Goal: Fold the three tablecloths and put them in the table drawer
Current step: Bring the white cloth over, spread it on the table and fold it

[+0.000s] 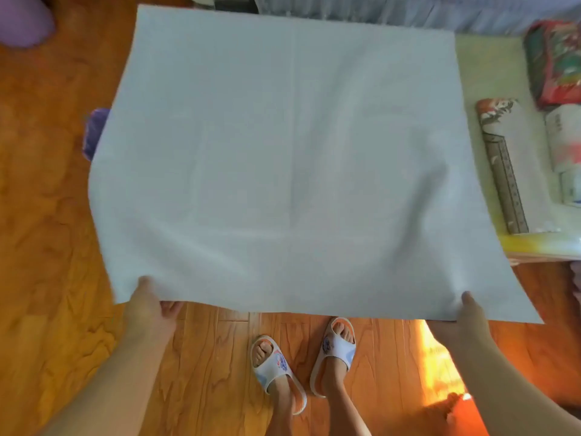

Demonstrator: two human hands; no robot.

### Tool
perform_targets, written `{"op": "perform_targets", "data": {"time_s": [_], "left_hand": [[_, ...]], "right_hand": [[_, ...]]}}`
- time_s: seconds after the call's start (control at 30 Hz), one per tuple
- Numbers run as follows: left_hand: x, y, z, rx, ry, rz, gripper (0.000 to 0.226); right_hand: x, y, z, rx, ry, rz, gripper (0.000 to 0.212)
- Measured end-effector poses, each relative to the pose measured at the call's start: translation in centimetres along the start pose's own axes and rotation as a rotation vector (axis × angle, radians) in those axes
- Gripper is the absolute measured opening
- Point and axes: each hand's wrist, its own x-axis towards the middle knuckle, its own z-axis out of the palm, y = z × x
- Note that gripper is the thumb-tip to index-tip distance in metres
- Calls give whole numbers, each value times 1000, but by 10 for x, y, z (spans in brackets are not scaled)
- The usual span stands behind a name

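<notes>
Pinching near edge of white tablecloth [283, 158]: left hand [151, 313] by left corner, right hand [471, 319] by right corner. Cloth spread out over table [490, 73], far edge beyond. Folding step; next likely bring near edge to far edge.

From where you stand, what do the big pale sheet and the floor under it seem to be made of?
The tablecloth looks like thin woven fabric, matte pale blue-grey: it sags and shows soft fold creases. The floor looks like glossy wood planks or laminate, with visible grain and seams.
</notes>
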Motion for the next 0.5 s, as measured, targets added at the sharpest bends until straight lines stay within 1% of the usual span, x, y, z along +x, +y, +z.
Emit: {"op": "perform_targets", "data": {"time_s": [0.03,0.07,0.1,0.17,0.2,0.23,0.3,0.37,0.43,0.5], "left_hand": [[6,-1,-4,-44,-9,-17,35],[11,-2,-8,-91,-16,-17,34],[14,-2,-12,-126,-27,-11,32],[14,1,-18,-137,-11,18,24],[13,5,-18,-99,18,41,21],[10,10,-16,-40,57,75,21],[5,19,-12,85,121,206,27],[0,26,-19,188,141,296,22],[-13,31,-37,233,158,270,20],[-28,34,-63,256,167,218,27]], "right_hand": [[5,5,-5,8,-18,-8,63],[13,10,-12,8,-14,-48,63],[22,13,-17,33,16,-27,52],[22,19,-26,0,50,30,23],[20,20,-29,-48,69,36,16],[13,19,-28,-77,64,18,13],[4,14,-26,-131,83,-66,14],[-6,8,-25,-165,103,-125,16],[-22,4,-29,-200,153,-123,17],[-37,5,-43,-226,195,-83,18]]}}
